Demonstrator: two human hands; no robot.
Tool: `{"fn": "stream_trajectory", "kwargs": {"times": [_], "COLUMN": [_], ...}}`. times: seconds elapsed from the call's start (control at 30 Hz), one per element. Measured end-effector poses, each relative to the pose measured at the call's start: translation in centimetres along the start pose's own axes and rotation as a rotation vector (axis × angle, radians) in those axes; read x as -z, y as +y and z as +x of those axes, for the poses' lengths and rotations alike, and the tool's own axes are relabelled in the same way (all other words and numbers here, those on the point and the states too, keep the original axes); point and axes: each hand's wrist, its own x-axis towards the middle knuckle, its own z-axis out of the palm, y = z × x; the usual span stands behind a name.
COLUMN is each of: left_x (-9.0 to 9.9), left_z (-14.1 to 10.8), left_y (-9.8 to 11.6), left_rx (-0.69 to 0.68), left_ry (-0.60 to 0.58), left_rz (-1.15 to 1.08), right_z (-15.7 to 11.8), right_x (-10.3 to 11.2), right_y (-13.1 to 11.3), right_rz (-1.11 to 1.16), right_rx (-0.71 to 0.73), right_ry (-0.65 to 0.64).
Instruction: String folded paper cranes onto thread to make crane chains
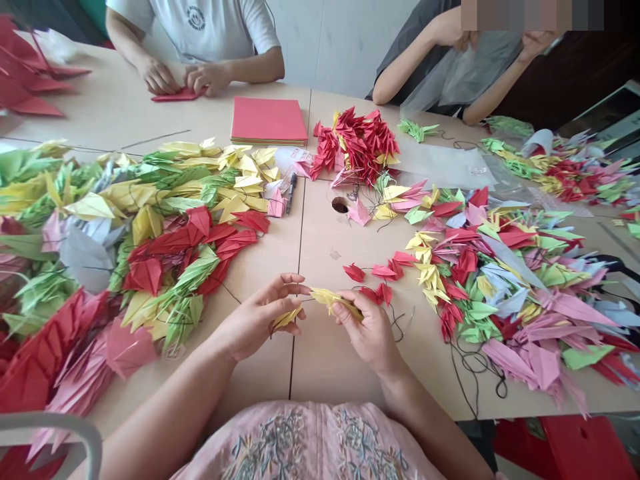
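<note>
Yellow folded papers [324, 296] sit pinched in the right fingers [350, 321]; the left fingers [274, 308] cradle another piece [287, 319], seemingly on thread [307, 299]. Light pinches best spare the folds.

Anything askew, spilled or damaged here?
Nothing looks spilled or torn. Most untidy is the black cord, lying in loose loops near the table's near edge, beside the right-hand heap of folded paper; it might snag.
</note>
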Motion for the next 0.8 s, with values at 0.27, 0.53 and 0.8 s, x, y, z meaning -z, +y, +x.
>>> {"fn": "stream_trajectory", "kwargs": {"times": [0.27, 0.53, 0.8], "left_x": [0.3, 0.6, -0.1], "left_z": [0.6, 0.9, 0.4], "left_y": [-0.4, -1.1, -0.9], "left_rx": [-0.156, -0.349, -0.459], "left_ry": [0.148, 0.123, 0.11], "left_rz": [-0.025, 0.126, 0.283], "right_z": [0.0, -0.1, -0.2], "right_x": [0.0, -0.2, -0.1], "right_y": [-0.1, -0.1, -0.5], "right_rz": [0.019, 0.046, 0.017], "right_rx": [0.006, -0.02, 0.03], "right_ry": [0.038, 0.015, -0.063]}}
